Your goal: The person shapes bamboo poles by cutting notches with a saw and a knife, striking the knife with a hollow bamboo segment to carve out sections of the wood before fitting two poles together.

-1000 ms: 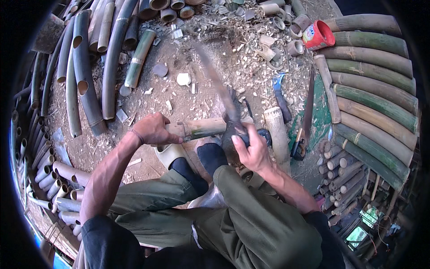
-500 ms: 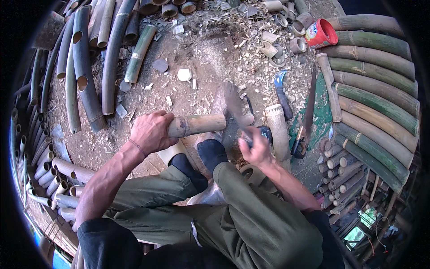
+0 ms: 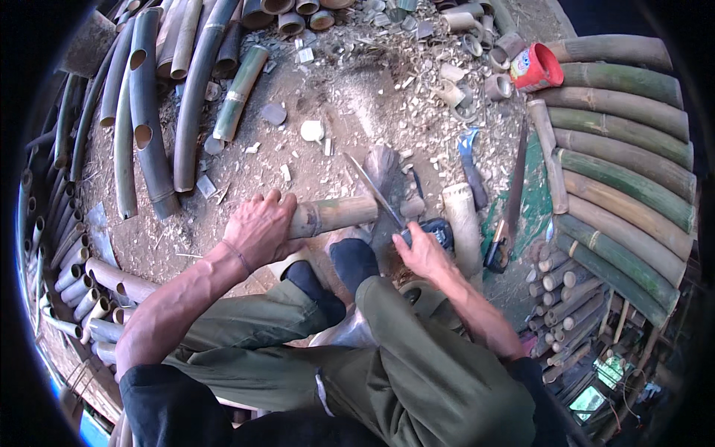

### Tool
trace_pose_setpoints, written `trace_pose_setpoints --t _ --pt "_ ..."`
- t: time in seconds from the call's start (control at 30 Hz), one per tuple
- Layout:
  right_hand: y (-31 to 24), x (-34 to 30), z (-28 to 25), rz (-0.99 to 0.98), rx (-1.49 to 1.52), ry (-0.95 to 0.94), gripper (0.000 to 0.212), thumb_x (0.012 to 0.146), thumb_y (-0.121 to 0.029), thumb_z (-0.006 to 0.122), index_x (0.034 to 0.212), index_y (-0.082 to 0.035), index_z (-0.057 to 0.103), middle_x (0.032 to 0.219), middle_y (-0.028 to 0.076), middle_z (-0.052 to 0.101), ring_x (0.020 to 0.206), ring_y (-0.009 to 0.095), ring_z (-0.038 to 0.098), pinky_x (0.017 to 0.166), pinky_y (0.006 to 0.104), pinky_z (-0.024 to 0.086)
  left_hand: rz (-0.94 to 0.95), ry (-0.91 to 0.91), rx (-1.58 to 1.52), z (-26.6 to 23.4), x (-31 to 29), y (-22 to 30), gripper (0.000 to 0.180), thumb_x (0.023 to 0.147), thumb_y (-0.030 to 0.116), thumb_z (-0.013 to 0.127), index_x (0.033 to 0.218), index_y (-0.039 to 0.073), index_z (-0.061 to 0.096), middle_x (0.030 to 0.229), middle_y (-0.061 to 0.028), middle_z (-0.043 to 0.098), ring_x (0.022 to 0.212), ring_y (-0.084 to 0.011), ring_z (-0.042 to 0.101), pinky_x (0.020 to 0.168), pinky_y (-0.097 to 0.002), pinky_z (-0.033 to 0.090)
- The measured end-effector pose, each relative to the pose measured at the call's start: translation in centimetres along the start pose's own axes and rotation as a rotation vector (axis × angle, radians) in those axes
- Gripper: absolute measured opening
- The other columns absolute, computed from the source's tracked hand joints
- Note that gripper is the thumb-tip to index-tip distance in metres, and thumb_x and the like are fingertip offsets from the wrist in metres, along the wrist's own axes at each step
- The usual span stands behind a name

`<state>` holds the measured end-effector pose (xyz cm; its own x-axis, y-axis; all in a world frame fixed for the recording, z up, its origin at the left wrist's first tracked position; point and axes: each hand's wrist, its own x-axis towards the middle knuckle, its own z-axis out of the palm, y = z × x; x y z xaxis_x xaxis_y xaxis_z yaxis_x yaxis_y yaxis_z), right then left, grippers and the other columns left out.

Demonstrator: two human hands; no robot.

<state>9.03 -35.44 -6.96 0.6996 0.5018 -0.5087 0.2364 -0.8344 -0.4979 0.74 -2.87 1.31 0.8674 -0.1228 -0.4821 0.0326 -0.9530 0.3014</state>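
My left hand [image 3: 261, 227] is wrapped over the left end of a short bamboo piece [image 3: 335, 216], which lies sideways in front of my feet. One node ring shows near my fingers. In my right hand [image 3: 424, 255] is the handle of a long-bladed knife [image 3: 372, 185]. Its blade slants up and to the left, close by the bamboo's right end; whether it touches cannot be told. Under the blade is a wooden log [image 3: 384, 165] on the ground. My fingers hide most of the knife's handle.
Right of my right hand stand a pale bamboo tube [image 3: 462, 220] and a handsaw [image 3: 510, 201] on green cloth. A blue-marked tool [image 3: 471, 165] lies beyond. Bamboo poles [image 3: 625, 171] line the right, others [image 3: 149, 112] the left. A red tub [image 3: 536, 68] sits far right among chips.
The knife has turned from a blurred, broad side view to a thin edge slanting left. My right hand has shifted slightly down. My left hand keeps its grip on the bamboo piece.
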Motion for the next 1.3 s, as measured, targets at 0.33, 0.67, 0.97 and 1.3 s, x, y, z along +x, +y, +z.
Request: trace_pose_setpoints --t 0.33,0.67,0.97,1.3 --pt "-5.2 -2.3 -3.3 -0.214 0.264 0.230 0.041 0.095 -0.032 0.061 0.115 0.004 0.052 0.089 0.026 0.065 0.083 0.043 0.067 0.068 0.0459 0.052 -0.031 -0.225 -0.386 -1.4 2.0 -2.7 0.054 0.072 0.037 0.078 0.109 0.000 0.067 0.080 -0.0157 0.072 0.084 -0.0275 0.071 0.082 -0.0389 0.054" --pt "-2.8 -0.6 -2.2 -0.125 0.110 0.085 0.038 0.097 -0.033 0.057 0.103 0.004 0.051 0.074 0.025 0.065 0.070 0.046 0.066 0.060 0.0470 0.054 -0.149 -0.333 -0.547 -2.1 2.2 -2.7 0.056 0.072 0.029 0.080 0.116 -0.002 0.065 0.092 -0.0179 0.073 0.088 -0.0276 0.071 0.083 -0.0387 0.054" --pt "1.0 -0.5 0.3 0.047 -0.054 0.019 0.042 0.094 -0.034 0.061 0.110 0.004 0.050 0.078 0.026 0.067 0.074 0.043 0.068 0.063 0.0471 0.055 -0.024 -0.100 -0.238 -2.3 1.4 -0.9 0.060 0.066 0.028 0.076 0.122 0.008 0.063 0.104 -0.0192 0.070 0.095 -0.0369 0.067 0.087 -0.0450 0.053" --pt "-1.2 -1.2 -0.6 -0.259 0.089 0.263 0.037 0.096 -0.031 0.060 0.108 0.002 0.050 0.073 0.023 0.064 0.068 0.043 0.066 0.058 0.0430 0.053 0.109 0.120 0.048 -0.4 0.1 -0.5 0.061 0.074 0.019 0.070 0.132 0.014 0.052 0.098 -0.0129 0.062 0.091 -0.0334 0.065 0.073 -0.0433 0.056"
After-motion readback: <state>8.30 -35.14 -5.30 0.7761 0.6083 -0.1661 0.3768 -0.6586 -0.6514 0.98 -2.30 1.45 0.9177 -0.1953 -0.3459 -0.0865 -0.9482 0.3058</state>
